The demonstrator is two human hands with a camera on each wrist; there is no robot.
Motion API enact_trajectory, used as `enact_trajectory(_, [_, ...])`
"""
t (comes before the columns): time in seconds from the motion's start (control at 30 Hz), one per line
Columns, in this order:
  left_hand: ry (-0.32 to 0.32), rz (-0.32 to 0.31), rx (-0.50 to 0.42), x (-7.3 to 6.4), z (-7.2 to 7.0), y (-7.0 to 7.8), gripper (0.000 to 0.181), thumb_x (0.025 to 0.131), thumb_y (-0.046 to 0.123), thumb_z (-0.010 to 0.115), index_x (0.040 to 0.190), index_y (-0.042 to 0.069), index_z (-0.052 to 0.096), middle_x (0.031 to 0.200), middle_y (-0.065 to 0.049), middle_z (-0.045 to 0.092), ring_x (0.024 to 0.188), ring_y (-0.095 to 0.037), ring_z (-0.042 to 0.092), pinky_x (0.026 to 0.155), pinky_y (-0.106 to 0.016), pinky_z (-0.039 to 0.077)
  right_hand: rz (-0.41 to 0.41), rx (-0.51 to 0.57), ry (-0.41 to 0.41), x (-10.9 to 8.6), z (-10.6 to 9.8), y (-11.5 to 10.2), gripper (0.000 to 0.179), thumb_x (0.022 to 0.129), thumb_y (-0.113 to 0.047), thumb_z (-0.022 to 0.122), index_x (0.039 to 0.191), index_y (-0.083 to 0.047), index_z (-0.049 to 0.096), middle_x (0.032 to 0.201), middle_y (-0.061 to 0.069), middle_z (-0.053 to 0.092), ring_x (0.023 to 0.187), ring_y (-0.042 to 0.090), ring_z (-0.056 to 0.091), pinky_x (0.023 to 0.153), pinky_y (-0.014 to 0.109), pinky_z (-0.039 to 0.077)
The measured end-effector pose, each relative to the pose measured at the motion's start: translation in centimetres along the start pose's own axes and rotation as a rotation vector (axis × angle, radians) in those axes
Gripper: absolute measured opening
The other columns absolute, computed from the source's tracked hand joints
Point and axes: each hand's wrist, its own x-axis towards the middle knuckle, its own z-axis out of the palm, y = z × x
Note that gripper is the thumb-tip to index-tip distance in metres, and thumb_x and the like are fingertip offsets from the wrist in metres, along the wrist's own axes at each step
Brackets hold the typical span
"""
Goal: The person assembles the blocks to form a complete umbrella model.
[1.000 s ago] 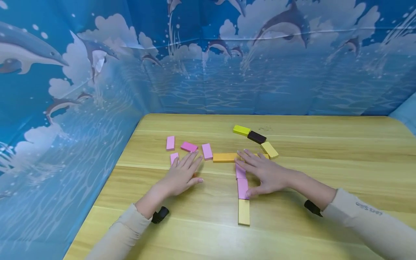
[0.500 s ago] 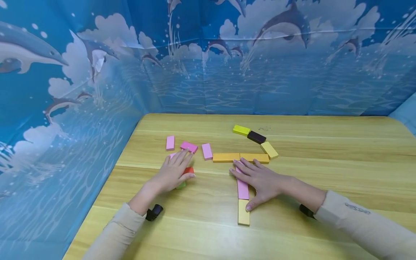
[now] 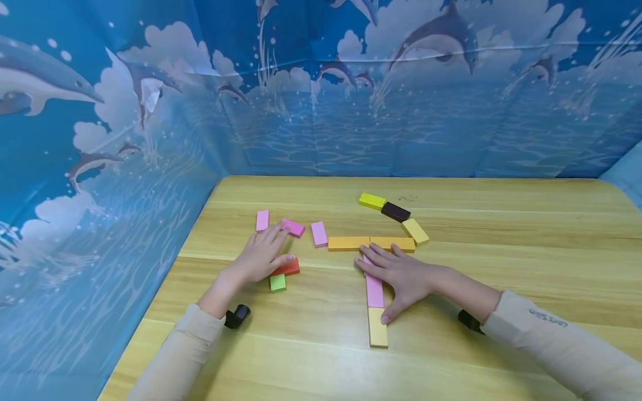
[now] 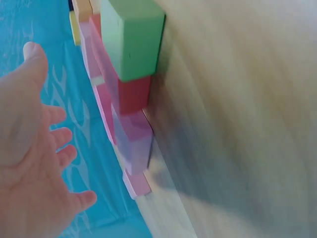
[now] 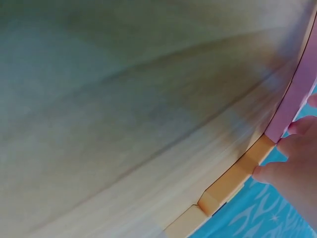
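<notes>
On the table (image 3: 321, 367), at centre: two crossbar blocks (image 3: 349, 243), end to end from left to right. Before their joint: stem blocks (image 3: 374, 291) in a front-to-back column, with an end block (image 3: 378, 327) foremost; over the column, from the right, the right hand (image 3: 408, 275). Behind the crossbar's right end: three arc blocks (image 3: 395, 211), curving back and leftward. Left of the crossbar: a neighbouring block (image 3: 319, 234), a slanted block (image 3: 293, 228), then a leftmost block (image 3: 262, 220). Before these: the left hand (image 3: 258, 257) over a covered block (image 4: 131, 144); next, a transverse block (image 3: 290, 267), with a front block (image 3: 278, 283) before it. Behind and left of the table: the curtain (image 3: 351, 133).
</notes>
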Motion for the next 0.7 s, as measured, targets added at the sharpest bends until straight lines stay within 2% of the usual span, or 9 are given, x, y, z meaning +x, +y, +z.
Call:
enact_trajectory(0.2, [0.034, -0.019, -0.060, 1.7, -0.4, -1.6, 0.068, 0.094, 0.039, 0.052, 0.147, 0.005, 0.026, 0.151, -0.019, 0.022, 0.136, -0.038, 0.023, 0.101, -0.064, 0.021, -0.006, 0.010, -0.001, 0.0, 0.0, 0.0, 0.114, 0.067, -0.072, 0.063, 0.149, -0.005, 0.019, 0.154, 0.021, 0.004, 0.139, 0.041, 0.001, 0.102, 0.067, 0.005])
enact_trajectory(0.33, [0.064, -0.010, -0.133, 3.3, -0.8, -2.5, 0.063, 0.092, 0.029, 0.060, 0.143, 0.004, 0.034, 0.147, -0.022, 0.028, 0.131, -0.041, 0.031, 0.102, -0.059, 0.026, 0.000, 0.013, -0.005, 0.0, -0.1, -0.1, 0.113, 0.068, -0.072, 0.063, 0.149, -0.005, 0.019, 0.154, 0.020, 0.004, 0.139, 0.040, 0.001, 0.102, 0.066, 0.004])
enact_trajectory(0.47, [0.084, -0.008, -0.203, 4.6, -0.8, -3.1, 0.057, 0.089, 0.021, 0.064, 0.139, 0.003, 0.042, 0.142, -0.021, 0.038, 0.128, -0.037, 0.038, 0.103, -0.052, 0.030, 0.009, 0.011, -0.013, 0.0, -0.1, -0.1, 0.113, 0.068, -0.073, 0.062, 0.149, -0.006, 0.018, 0.154, 0.019, 0.003, 0.140, 0.039, 0.000, 0.102, 0.066, 0.004])
enact_trajectory(0.7, [0.078, -0.040, -0.244, 5.7, -0.6, -3.5, 0.053, 0.085, 0.013, 0.069, 0.133, 0.001, 0.050, 0.132, -0.020, 0.048, 0.119, -0.033, 0.047, 0.099, -0.046, 0.037, 0.006, 0.028, -0.025, -0.1, 0.0, -0.1, 0.112, 0.069, -0.071, 0.062, 0.149, -0.006, 0.018, 0.154, 0.019, 0.002, 0.140, 0.039, -0.001, 0.102, 0.066, 0.002])
